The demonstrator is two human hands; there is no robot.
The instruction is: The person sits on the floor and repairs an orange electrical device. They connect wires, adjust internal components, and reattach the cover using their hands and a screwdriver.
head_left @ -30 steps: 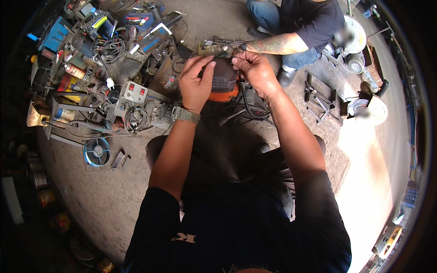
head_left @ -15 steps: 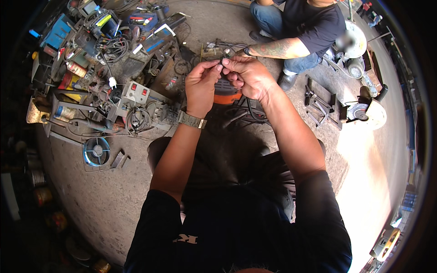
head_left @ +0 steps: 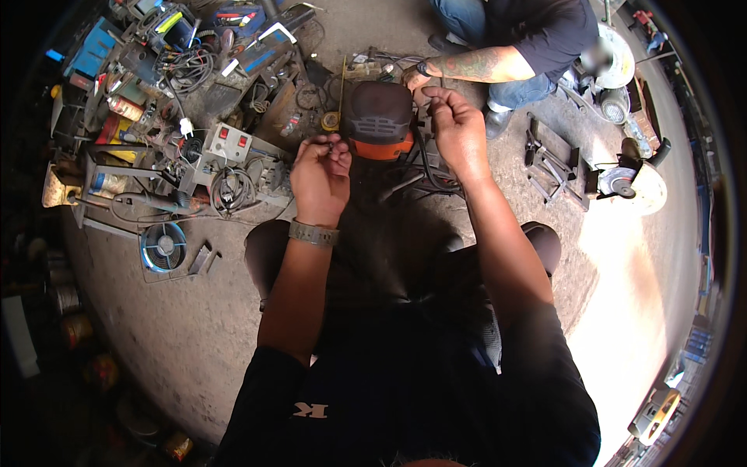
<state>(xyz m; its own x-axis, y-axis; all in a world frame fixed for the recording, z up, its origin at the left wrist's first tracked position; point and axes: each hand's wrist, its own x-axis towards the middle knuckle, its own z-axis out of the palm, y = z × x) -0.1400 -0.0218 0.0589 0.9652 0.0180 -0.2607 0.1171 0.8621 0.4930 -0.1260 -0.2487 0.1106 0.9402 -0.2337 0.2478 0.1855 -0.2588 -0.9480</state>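
Note:
In front of me is a machine with a dark vented cover [head_left: 380,105] and an orange base [head_left: 381,148]. My left hand [head_left: 320,183] is at its near left side, fingers curled and pinched around a small dark piece [head_left: 332,145] too small to name. To the right of the machine my right hand [head_left: 461,138] is raised, thumb and forefinger pressed together; what is between them, if anything, I cannot make out. A black cable [head_left: 426,159] runs down beside the machine. A co-worker's hand [head_left: 414,76] is just beyond the machine, near my right fingertips.
A yellow tape measure [head_left: 331,121] lies left of the machine, its blade drawn out. Further left are a switch box with red switches [head_left: 231,142], coiled cables [head_left: 233,192] and a blue round fan [head_left: 163,247]. Rightward lie a metal frame [head_left: 554,167] and an angle grinder [head_left: 622,184].
My hands, together over the machine before, have parted: the left came down and leftward, the right moved rightward. The machine's dark cover and the tape measure now show.

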